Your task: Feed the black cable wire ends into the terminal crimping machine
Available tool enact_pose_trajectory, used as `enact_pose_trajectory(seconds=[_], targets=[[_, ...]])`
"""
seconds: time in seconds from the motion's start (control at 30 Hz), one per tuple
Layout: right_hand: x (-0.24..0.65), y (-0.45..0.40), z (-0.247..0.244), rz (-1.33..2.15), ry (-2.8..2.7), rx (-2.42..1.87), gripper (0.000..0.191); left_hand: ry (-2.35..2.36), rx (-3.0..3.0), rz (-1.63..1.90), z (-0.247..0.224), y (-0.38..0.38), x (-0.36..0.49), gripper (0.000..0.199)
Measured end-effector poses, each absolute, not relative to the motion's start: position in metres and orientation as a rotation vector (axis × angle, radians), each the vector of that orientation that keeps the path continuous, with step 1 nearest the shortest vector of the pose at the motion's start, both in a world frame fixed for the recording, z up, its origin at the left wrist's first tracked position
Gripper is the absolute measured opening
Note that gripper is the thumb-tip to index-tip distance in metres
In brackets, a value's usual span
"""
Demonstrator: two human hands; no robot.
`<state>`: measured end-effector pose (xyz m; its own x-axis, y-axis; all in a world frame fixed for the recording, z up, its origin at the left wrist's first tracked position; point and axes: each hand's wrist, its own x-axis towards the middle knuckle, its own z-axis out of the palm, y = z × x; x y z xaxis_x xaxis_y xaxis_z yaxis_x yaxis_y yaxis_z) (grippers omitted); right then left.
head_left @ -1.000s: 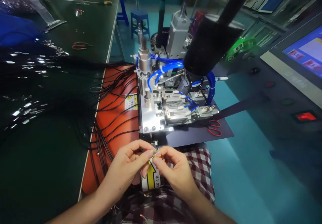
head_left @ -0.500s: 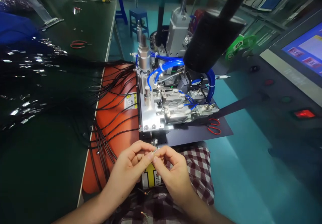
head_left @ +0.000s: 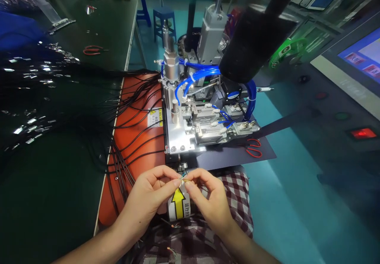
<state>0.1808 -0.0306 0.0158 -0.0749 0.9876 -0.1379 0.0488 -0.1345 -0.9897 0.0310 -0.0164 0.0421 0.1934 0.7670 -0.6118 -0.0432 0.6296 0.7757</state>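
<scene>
Thin wires, one yellowish and one pale, run between the fingertips of my two hands just in front of the machine. My left hand pinches them between thumb and forefinger. From the other side my right hand grips them in a pinch, its thumb below the forefinger. The fingers hide most of the wires. Below the hands shows a white label with a yellow arrow. Stripped cable ends with fine strands lie lower down, over the checkered cloth on my lap.
A metal machine with blue air hoses stands ahead. Black cables cross the orange surface at left. Red-handled scissors lie by the machine, red-handled pliers on the dark table. A control panel stands at right.
My hands have drawn slightly apart, the right one moving a little to the right, so more of the wires shows between the fingertips. The view has shifted slightly.
</scene>
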Motion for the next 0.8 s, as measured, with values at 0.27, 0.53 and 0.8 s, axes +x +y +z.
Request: enact_pose_trajectory(seconds=[0.27,0.53,0.8], targets=[[0.1797,-0.0299,0.0184,1.312,-1.241,-1.326,0.012,1.252,0.744,0.632,0.0459,-0.015,0.0313,0.023],[0.1779,-0.0331,0.0126,1.413,-1.146,-1.314,0.013,1.236,0.707,0.615,0.0468,-0.0146,0.0318,0.025],[0.1792,-0.0294,0.017,1.395,-1.134,-1.288,0.008,1.229,0.711,0.607,0.0446,-0.0144,0.0296,0.023]])
